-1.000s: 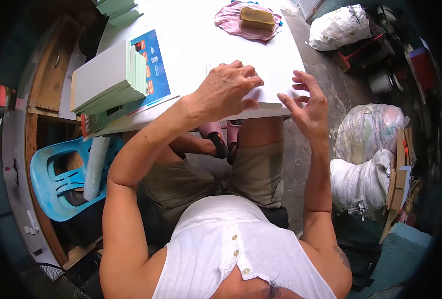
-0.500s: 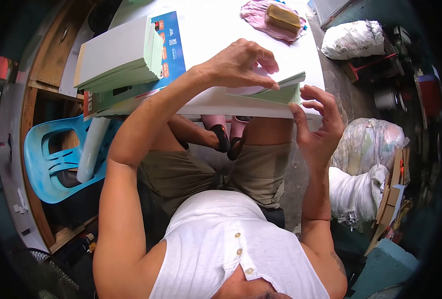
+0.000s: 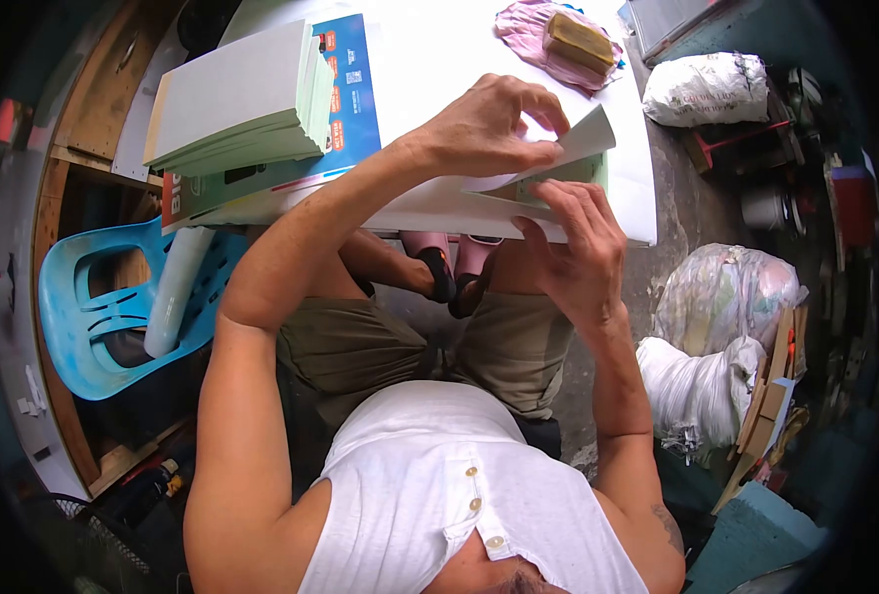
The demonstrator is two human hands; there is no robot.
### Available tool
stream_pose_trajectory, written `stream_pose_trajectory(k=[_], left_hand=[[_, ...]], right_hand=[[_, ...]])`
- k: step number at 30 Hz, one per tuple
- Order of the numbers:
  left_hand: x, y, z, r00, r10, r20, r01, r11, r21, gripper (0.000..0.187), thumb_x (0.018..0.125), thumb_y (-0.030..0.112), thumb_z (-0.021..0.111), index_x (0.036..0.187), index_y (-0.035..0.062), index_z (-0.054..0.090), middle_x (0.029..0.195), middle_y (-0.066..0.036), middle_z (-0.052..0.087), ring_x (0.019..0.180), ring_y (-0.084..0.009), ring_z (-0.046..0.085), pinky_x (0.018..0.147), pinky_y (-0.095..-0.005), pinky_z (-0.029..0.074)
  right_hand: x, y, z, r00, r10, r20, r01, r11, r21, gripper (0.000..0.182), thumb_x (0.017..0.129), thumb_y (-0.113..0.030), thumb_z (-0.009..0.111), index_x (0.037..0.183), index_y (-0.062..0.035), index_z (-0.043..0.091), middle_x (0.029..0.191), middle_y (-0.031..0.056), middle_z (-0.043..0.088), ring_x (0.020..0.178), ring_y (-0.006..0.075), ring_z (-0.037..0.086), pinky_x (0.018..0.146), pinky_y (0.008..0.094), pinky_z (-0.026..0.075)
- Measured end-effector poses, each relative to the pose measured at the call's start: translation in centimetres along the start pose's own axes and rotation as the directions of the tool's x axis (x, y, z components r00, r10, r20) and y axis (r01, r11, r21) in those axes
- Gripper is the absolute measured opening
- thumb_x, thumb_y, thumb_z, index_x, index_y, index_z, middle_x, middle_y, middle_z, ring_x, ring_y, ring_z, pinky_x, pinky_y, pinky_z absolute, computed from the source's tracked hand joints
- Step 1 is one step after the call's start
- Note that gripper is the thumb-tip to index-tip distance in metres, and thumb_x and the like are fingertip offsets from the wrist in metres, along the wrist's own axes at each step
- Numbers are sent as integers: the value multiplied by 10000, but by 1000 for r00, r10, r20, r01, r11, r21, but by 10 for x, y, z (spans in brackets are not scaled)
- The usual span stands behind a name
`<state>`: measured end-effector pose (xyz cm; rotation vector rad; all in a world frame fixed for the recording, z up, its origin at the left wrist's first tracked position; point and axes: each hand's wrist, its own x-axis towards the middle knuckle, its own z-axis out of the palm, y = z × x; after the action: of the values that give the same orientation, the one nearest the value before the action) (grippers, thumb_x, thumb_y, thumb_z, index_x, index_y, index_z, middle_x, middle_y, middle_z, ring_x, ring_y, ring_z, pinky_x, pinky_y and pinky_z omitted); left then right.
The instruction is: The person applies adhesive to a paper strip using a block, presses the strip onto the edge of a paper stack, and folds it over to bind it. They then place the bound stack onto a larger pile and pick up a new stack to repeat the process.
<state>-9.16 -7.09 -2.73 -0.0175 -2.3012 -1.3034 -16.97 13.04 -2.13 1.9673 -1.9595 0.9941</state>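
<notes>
My left hand (image 3: 504, 124) is closed, thumb and forefinger pinched at a lifted, curling sheet of paper (image 3: 587, 136). Beneath it, pale green sheets (image 3: 596, 170) show at the table's near edge. My right hand (image 3: 586, 247) is at the near side of these papers, its thumb apart from the curled fingers. A white paper flap (image 3: 494, 205) reaches toward that hand; its contact with the fingertips is partly hidden. On the left, a thick stack of white and green paper (image 3: 231, 94) lies on a blue and red printed sheet (image 3: 355, 99).
The white table (image 3: 429, 49) carries a brown block (image 3: 580, 42) on a pink cloth (image 3: 523, 30) at the back right. A blue plastic chair (image 3: 88, 317) holding a clear roll (image 3: 179, 292) stands at left. Plastic bags (image 3: 726, 297) and wood pieces (image 3: 766, 406) crowd the right.
The upper sheet is lifted higher and curls more by my left hand. My right hand has moved left and a little down, from the papers' right corner to their near edge.
</notes>
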Motion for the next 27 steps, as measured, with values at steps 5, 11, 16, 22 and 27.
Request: stream_pose_trajectory(k=[5, 11, 16, 22, 27], left_hand=[[-4, 1, -13, 960, -229, -159, 166, 927, -335, 176, 809, 106, 720, 968, 32, 718, 1184, -75, 671, 1118, -202, 638, 1031, -429, 499], [-5, -3, -16, 953, -280, -120, 203, 877, -435, 171, 794, 99, 727, 948, 33, 693, 1180, -77, 666, 1078, -197, 642, 1019, -378, 486], [-5, -3, -15, 957, -262, -124, 188, 887, -421, 163, 801, 99, 722, 947, 31, 693, 1170, -72, 667, 1079, -198, 641, 1016, -370, 485], [-6, -6, -15, 962, -236, -137, 163, 899, -407, 176, 823, 134, 736, 955, 25, 695, 1169, -87, 674, 1068, -214, 654, 1010, -383, 493], [-6, 11, -18, 948, -288, -137, 235, 921, -310, 319, 842, 239, 787, 1080, 48, 693, 1180, -92, 673, 1076, -232, 658, 988, -386, 508]], right_hand=[[21, 7, 10, 992, -76, 100, 88, 988, -127, 351, 747, -67, 770, 1080, -31, 667, 1043, 144, 701, 1035, 321, 655, 1036, 484, 465], [35, 7, 6, 986, -69, 150, 75, 997, -36, 229, 767, -54, 758, 990, -64, 705, 983, 86, 730, 986, 270, 691, 1061, 463, 455], [40, 13, 7, 985, -88, 150, 88, 996, 10, 155, 771, -20, 720, 913, -67, 683, 929, 88, 701, 940, 276, 678, 1035, 455, 460], [36, 8, 7, 991, -63, 118, 61, 998, 22, 174, 758, 53, 687, 899, -44, 655, 885, 105, 669, 880, 306, 663, 987, 453, 475], [23, -22, -31, 994, -64, 93, 35, 956, 290, 251, 806, 129, 667, 1024, 7, 690, 912, 103, 699, 811, 267, 691, 831, 359, 549]])
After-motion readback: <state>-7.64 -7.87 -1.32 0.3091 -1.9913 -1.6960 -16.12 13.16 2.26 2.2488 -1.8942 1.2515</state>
